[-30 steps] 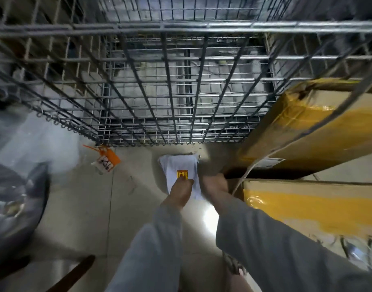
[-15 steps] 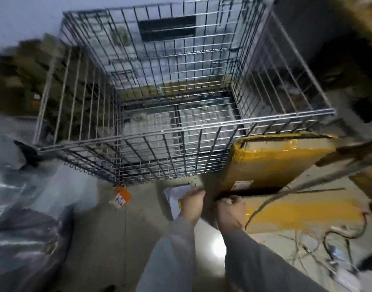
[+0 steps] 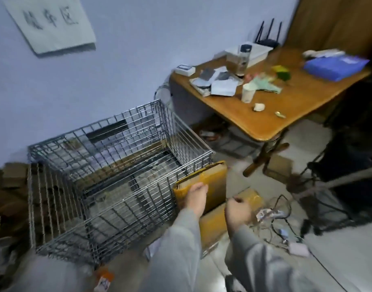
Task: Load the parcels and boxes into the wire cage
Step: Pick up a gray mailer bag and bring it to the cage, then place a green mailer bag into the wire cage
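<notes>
You are at the pick-up step: your left hand (image 3: 194, 200) lies against the upright tape-wrapped box (image 3: 204, 186), which stands on edge right beside the near right corner of the wire cage (image 3: 109, 178). The fingers reach over the box's left top corner, seemingly curled onto it, though the blur keeps me from saying how firmly they hold. Your right hand (image 3: 237, 209) hovers just beside that box, above the flat box (image 3: 218, 220) lying on the floor beneath it; its fingers look loosely curled with nothing between them.

The cage stands open at the top, and its floor shows no parcel that I can make out (the mesh and the blur hide parts of it). Both yellow boxes are outside the cage, on the floor between it and the wooden table (image 3: 265, 114).

The next move, as I judge it, calls for your right hand to take the far edge of the upright box, so that you lift it with both hands over the cage's rim and lower it in flat. Mind the tangle of cables (image 3: 282, 224) just right of the flat box.
</notes>
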